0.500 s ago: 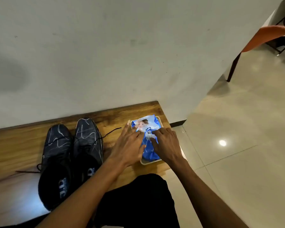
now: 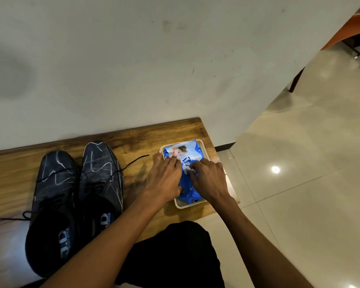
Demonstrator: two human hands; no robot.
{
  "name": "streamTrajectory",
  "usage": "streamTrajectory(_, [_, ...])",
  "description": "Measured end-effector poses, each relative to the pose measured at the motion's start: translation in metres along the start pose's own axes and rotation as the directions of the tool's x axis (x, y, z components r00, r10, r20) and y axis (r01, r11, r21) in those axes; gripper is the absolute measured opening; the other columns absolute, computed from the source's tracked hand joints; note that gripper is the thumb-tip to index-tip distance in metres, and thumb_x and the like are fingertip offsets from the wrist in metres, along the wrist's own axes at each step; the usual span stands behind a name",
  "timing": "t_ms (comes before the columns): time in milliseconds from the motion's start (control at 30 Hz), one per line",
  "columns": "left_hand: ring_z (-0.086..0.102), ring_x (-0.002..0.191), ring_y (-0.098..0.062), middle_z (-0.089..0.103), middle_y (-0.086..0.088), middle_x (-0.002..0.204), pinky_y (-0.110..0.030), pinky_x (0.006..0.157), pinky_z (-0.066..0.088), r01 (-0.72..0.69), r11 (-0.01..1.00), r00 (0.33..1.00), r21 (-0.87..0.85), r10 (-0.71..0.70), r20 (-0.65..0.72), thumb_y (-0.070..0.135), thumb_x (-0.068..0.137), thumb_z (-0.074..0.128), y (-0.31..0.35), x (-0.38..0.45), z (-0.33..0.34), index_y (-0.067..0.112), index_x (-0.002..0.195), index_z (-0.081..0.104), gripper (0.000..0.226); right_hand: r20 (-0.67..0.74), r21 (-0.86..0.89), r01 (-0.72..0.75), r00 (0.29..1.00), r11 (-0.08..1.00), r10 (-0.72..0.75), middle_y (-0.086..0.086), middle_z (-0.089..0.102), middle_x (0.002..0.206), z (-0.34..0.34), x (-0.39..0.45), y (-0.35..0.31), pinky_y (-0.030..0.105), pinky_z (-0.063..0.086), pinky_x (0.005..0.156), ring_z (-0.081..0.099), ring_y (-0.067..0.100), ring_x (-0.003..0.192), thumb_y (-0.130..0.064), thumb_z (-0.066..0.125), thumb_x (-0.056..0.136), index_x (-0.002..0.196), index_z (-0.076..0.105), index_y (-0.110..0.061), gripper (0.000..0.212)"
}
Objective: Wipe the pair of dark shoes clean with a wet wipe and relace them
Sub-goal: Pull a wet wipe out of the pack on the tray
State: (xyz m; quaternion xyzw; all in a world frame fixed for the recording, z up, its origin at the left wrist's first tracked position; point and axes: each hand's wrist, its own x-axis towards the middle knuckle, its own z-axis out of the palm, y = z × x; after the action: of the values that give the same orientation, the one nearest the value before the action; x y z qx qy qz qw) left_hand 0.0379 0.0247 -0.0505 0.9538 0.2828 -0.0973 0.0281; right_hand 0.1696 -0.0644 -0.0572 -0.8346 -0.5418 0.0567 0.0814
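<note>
Blue wet-wipe pack (image 2: 190,188) lies in a shallow white tray (image 2: 180,205) at the right end of the wooden tabletop (image 2: 137,138). Left hand (image 2: 164,179) presses flat on the pack, fingers straight. Right hand (image 2: 209,179), fingers curled, pinches a white wipe (image 2: 187,167) at the opening. Dark shoes (image 2: 77,196) stand side by side to the left, laces loose.

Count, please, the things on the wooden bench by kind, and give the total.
Dark shoes: 2, left shoe and right shoe
Blue wet wipe pack: 1
Tray: 1
Total: 4
</note>
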Motion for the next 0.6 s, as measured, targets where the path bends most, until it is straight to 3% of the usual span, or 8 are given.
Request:
streamTrajectory(167, [0.042, 0.138, -0.026, 0.046, -0.011, 0.148, -0.057, 0.121, 0.005, 0.047, 0.999, 0.999, 0.023, -0.047, 0.001, 0.061, 0.081, 0.063, 0.004, 0.000, 0.005, 0.006, 0.146, 0.038, 0.090, -0.064, 0.191, -0.039, 0.997, 0.981, 0.052, -0.001, 0.072, 0.093, -0.002, -0.004, 0.002, 0.041, 0.050, 0.086, 0.066, 0.018, 0.082, -0.038, 0.066, 0.094, 0.099, 0.073, -0.018, 0.022])
streamTrajectory(300, [0.042, 0.137, -0.026, 0.047, -0.012, 0.148, -0.057, 0.122, 0.002, 0.068, 0.998, 0.998, 0.014, -0.068, 0.007, 0.061, 0.079, 0.066, 0.006, 0.001, 0.008, 0.006, 0.146, 0.040, 0.091, -0.086, 0.324, -0.069, 0.991, 0.944, 0.102, -0.005, 0.069, 0.087, -0.013, -0.009, 0.000, 0.019, 0.041, 0.061, 0.057, 0.009, 0.071, -0.040, 0.071, 0.091, 0.092, 0.073, -0.017, 0.023])
streamTrajectory(467, [0.038, 0.141, -0.027, 0.043, -0.013, 0.152, -0.057, 0.122, 0.002, 0.082, 0.997, 0.996, 0.014, -0.082, 0.035, 0.062, 0.079, 0.066, 0.007, -0.001, 0.002, 0.006, 0.148, 0.037, 0.093, -0.099, 0.493, -0.118, 0.977, 0.862, 0.191, -0.009, 0.069, 0.082, -0.028, -0.020, 0.001, 0.030, 0.052, 0.063, 0.063, 0.009, 0.070, -0.033, 0.074, 0.089, 0.093, 0.073, -0.017, 0.016])
streamTrajectory(600, [0.039, 0.141, -0.026, 0.045, -0.012, 0.151, -0.056, 0.123, -0.001, 0.098, 0.995, 0.995, 0.004, -0.098, 0.030, 0.059, 0.079, 0.069, 0.010, 0.000, 0.001, 0.009, 0.144, 0.043, 0.086, -0.124, 0.591, -0.141, 0.957, 0.794, 0.262, -0.011, 0.068, 0.074, -0.042, -0.026, 0.001, 0.018, 0.047, 0.059, 0.064, 0.007, 0.064, -0.030, 0.075, 0.089, 0.091, 0.074, -0.017, 0.013])
